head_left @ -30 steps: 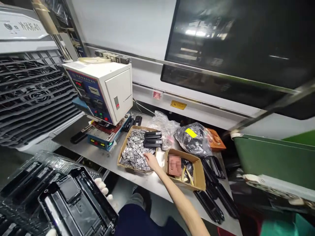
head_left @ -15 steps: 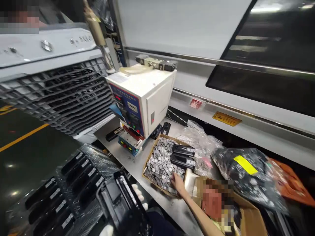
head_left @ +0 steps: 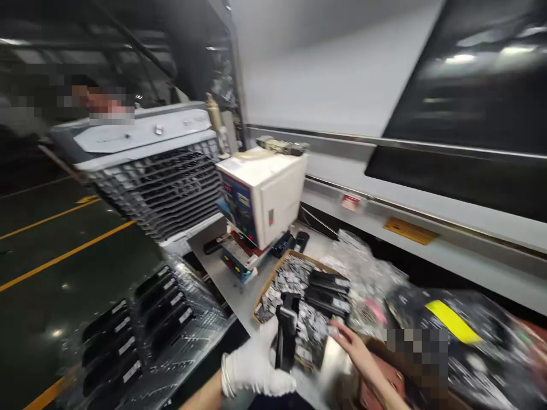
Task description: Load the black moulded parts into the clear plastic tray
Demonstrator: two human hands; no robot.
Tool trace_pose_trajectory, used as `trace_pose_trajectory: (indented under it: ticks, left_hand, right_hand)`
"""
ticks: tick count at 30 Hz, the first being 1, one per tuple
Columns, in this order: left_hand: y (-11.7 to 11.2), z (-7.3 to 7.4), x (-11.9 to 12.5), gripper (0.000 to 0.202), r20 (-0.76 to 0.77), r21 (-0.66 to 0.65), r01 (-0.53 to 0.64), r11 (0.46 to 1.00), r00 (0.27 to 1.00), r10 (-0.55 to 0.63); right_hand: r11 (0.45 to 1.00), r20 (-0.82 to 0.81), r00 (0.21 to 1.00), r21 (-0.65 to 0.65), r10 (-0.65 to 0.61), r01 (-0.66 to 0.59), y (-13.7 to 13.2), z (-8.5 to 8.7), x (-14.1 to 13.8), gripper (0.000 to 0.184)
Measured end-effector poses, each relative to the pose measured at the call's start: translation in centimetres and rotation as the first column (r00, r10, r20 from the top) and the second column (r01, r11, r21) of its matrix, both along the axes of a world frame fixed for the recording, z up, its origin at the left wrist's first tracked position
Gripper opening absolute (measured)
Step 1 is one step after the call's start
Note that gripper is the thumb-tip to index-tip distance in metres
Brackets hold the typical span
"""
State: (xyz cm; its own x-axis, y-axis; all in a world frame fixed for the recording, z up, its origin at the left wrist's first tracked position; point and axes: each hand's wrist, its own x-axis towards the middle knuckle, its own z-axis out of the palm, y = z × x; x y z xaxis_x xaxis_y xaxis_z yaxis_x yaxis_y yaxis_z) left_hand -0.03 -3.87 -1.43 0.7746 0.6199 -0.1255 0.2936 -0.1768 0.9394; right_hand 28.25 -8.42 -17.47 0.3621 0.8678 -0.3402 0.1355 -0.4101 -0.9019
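Observation:
My left hand (head_left: 256, 364), in a white glove, is closed round a narrow black plastic part (head_left: 286, 333) and holds it upright over the near edge of a cardboard box (head_left: 273, 278) full of small grey pieces. My bare right hand (head_left: 348, 341) is just to the right of it above the box's near corner. Its fingers are drawn together around something small and pale that is too blurred to name. Two black parts (head_left: 328, 289) lie across the grey pieces.
A white box-shaped machine (head_left: 265, 193) stands on the metal bench (head_left: 222, 267) behind the box. A large grey air cooler (head_left: 158, 171) is at the left, with a person behind it. A clear tray of black parts (head_left: 141, 324) sits low left. Plastic bags (head_left: 448, 324) lie at the right.
The view swung left. My left hand rose from the tray side and now holds a narrow black part over the box. My right hand drew back from the grey pieces towards me.

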Motion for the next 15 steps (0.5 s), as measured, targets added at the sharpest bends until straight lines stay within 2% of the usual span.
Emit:
trace_pose_trajectory:
  ticks: [2,3,4,6,8,11,13,15]
  left_hand:
    - [-0.6,-0.3,1.7,0.102,-0.012,0.212,0.009,0.977,1.0,-0.007]
    - [-0.9,-0.3,2.4,0.098,-0.04,0.368,0.023,0.93,0.999,-0.009]
    - [-1.1,-0.2,3.2,0.093,-0.071,0.512,0.051,0.858,0.997,-0.016]
    - [-1.5,0.2,4.6,0.082,-0.127,0.672,0.129,0.729,0.99,-0.058]
    - [-1.8,0.9,6.0,0.075,-0.172,0.728,0.199,0.656,0.979,-0.106]
    - [-2.6,1.5,7.8,0.066,-0.202,0.801,0.249,0.544,0.968,-0.147]
    - [-3.2,1.6,8.7,0.062,-0.203,0.838,0.261,0.48,0.964,-0.169]
    - [-3.9,1.6,9.4,0.062,-0.209,0.852,0.273,0.447,0.96,-0.187]
  right_hand:
    - [0.999,-0.072,0.997,0.045,-0.022,0.025,-2.2,3.2,1.8,0.055]
    - [0.997,-0.089,0.995,0.066,-0.041,0.047,-3.6,4.8,2.8,0.057]
    - [0.994,-0.098,0.993,0.083,-0.067,0.075,-5.0,6.4,3.7,0.057]
    - [0.983,-0.112,0.988,0.135,-0.11,0.125,-8.3,10.0,5.2,0.054]
    - [0.949,-0.129,0.985,0.276,-0.118,0.15,-11.5,13.6,5.8,0.043]
    - [0.837,-0.065,0.996,0.54,-0.066,0.091,-15.5,18.3,5.6,0.027]
    - [0.783,0.056,0.998,0.622,-0.036,-0.007,-17.0,19.9,5.2,0.024]
    - [0.76,0.166,0.986,0.644,-0.029,-0.086,-17.7,20.3,4.9,0.027]
